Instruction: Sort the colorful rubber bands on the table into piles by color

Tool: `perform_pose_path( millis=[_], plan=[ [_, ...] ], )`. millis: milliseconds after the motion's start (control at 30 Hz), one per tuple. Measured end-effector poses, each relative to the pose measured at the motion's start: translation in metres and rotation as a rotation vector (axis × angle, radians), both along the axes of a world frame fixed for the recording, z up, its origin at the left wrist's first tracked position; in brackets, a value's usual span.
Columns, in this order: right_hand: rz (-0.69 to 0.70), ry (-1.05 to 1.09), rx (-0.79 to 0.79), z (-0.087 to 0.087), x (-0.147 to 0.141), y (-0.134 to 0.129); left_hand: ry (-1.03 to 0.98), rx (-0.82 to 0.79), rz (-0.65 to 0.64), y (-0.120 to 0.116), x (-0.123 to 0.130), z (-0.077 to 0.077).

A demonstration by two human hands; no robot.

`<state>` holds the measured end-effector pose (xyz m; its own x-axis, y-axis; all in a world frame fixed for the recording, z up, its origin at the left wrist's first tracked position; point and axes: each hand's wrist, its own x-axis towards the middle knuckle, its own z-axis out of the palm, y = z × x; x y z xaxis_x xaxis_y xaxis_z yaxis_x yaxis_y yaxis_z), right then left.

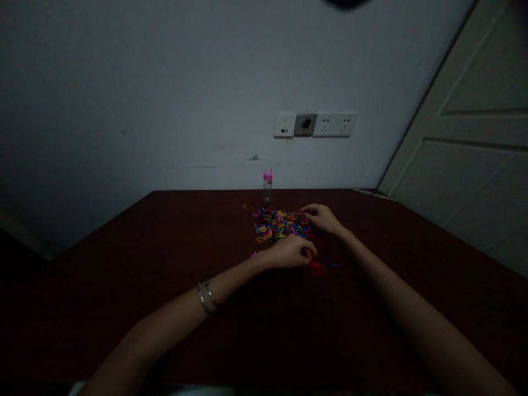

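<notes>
A pile of small multicoloured bands [278, 223] lies on the dark red table [198, 225]. My left hand [293, 251] is in front of the pile, its fingers curled together beside a small group of red bands [315, 268]; what its fingertips hold, if anything, is too small to tell. A few blue bands [330, 263] lie to the right of the red ones. At the right edge of the pile is my right hand [323, 218], with its fingertips pinched at the bands; I cannot make out what is between them.
Behind the pile, a clear bottle with a pink cap [268, 187] stands upright near the wall. A single yellow band [245, 207] lies left of it. Sockets [334, 125] are on the wall, and a panelled door [466, 132] is at the right.
</notes>
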<state>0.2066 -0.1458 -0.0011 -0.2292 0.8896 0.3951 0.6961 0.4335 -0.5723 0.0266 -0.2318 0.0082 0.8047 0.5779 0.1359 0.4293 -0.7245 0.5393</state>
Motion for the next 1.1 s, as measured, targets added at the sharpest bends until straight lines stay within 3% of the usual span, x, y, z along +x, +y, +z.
perform_pose_path(
  millis=[100, 200, 333, 433, 667, 867, 1100],
  plan=[
    [0.017, -0.025, -0.017, 0.004, 0.003, 0.002, -0.022, -0.016, 0.003, 0.007, -0.003, 0.003],
    [0.065, -0.039, -0.093, 0.019, 0.008, -0.002, -0.024, -0.013, 0.034, 0.016, -0.011, 0.009],
    [0.25, -0.118, -0.317, 0.044, 0.014, -0.025, -0.008, -0.034, 0.035, 0.027, -0.025, 0.016],
    [0.345, -0.253, -0.502, 0.053, 0.018, -0.051, 0.033, -0.028, -0.015, 0.03, -0.029, 0.017],
    [0.343, -0.387, -0.547, 0.04, 0.032, -0.094, 0.171, 0.073, -0.153, 0.018, -0.023, 0.017],
    [0.354, -0.406, -0.574, 0.031, 0.031, -0.097, 0.272, 0.148, -0.172, 0.011, -0.02, 0.016],
    [0.405, -0.38, -0.612, 0.032, 0.031, -0.094, 0.246, 0.132, -0.164, 0.013, -0.019, 0.009]
  ],
)
